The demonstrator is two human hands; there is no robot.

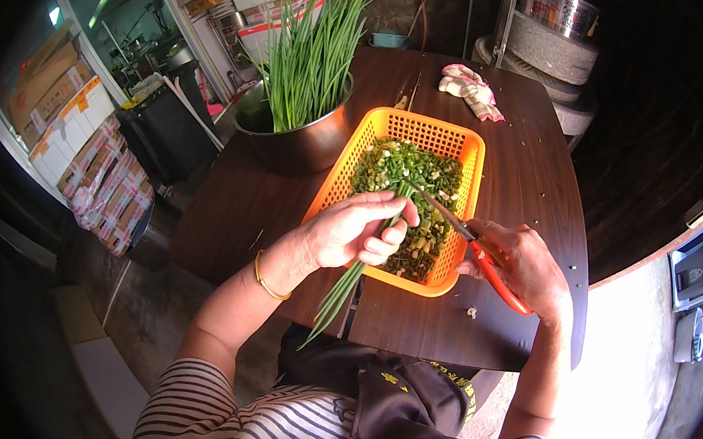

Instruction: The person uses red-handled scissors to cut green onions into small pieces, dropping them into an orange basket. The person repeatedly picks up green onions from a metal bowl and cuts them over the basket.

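Note:
My left hand [360, 229] is closed round a small bunch of green onions [342, 293]; their cut ends point up past the fingers, and the long green tops hang toward me. My right hand [518, 263] grips scissors with orange-red handles [495, 283]. The blades reach left to the upper end of the bunch; how far apart they are is unclear. Both lie over an orange plastic basket [475, 161] with perforated walls, holding chopped green onions [412, 162]. Behind it to the left, a metal pot [301, 147] holds tall, uncut green onions [314, 62].
The basket and pot stand on a dark wooden table [528, 171]. A crumpled light cloth glove [470, 89] lies near the far edge. Small green scraps are scattered at the right. Cardboard boxes [106, 188] and a black bin [167, 124] stand left of the table.

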